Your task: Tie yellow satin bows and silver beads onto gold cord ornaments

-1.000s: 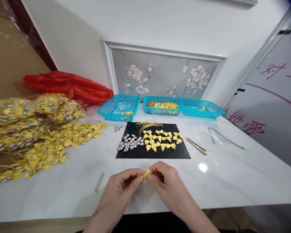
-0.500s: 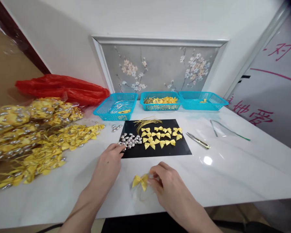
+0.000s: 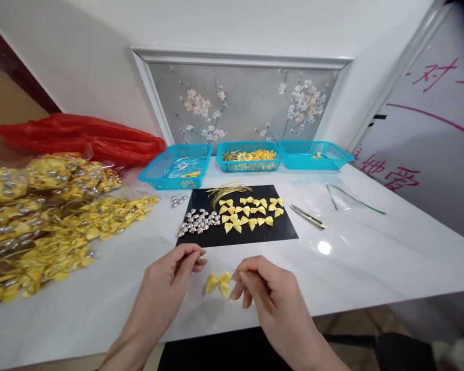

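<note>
My left hand (image 3: 174, 281) is closed, pinching a small shiny silver bead (image 3: 200, 259) between thumb and fingertips. Across from it, my right hand (image 3: 270, 291) has thumb and forefinger pressed together on a thin strand (image 3: 234, 270); only its tip shows. A yellow ribbon bow (image 3: 218, 283) is between the hands, close to the right fingertips; whether the strand joins it I cannot tell. Beyond the hands lies a black mat (image 3: 263, 238). On it are a cluster of silver beads (image 3: 199, 222), several yellow bows (image 3: 249, 221) and a bundle of gold cords (image 3: 228, 190).
Blue baskets (image 3: 150, 181) line the wall, one heaped with yellow pieces (image 3: 251, 155). Thread snips (image 3: 308, 216) lie right of the mat, near a green-edged clear strip (image 3: 358, 198). Bagged bow ornaments (image 3: 23, 206), loose ornaments (image 3: 77, 237) and a red bag (image 3: 81, 136) fill the left.
My left hand has come back from the bead cluster toward me, holding a bead. My right hand stays near the bow, its grip shifted slightly. The whole view has moved a little.
</note>
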Demonstrator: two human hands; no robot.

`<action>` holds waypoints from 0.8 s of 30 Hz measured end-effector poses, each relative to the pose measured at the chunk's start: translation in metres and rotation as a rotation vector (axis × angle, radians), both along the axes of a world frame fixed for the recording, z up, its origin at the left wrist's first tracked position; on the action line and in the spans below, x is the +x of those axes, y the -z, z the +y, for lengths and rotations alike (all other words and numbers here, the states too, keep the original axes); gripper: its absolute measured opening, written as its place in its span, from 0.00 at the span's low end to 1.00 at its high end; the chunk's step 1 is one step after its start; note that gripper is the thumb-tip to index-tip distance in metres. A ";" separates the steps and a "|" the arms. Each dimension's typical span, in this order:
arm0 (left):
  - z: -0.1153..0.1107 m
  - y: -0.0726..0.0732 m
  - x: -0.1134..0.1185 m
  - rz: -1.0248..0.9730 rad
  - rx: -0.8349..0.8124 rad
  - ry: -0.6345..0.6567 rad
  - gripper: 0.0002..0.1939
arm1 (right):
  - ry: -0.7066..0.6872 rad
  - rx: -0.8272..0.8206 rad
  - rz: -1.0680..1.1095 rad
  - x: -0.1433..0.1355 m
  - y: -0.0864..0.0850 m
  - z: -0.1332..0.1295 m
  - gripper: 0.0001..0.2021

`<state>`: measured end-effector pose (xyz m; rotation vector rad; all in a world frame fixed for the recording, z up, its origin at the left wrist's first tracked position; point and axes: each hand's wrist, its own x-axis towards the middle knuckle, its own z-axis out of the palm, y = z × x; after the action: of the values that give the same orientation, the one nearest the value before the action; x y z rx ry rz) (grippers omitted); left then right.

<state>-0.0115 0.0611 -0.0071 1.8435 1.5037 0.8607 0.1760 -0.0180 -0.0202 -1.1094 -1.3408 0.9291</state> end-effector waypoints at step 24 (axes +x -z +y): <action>-0.062 0.007 0.004 -0.346 0.059 -0.046 0.05 | 0.098 0.175 -0.314 -0.024 -0.004 -0.020 0.12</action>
<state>-0.0075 -0.0008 -0.0136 1.6034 1.3175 1.1887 0.1522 -0.0385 -0.0162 -1.2068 -1.5731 0.5690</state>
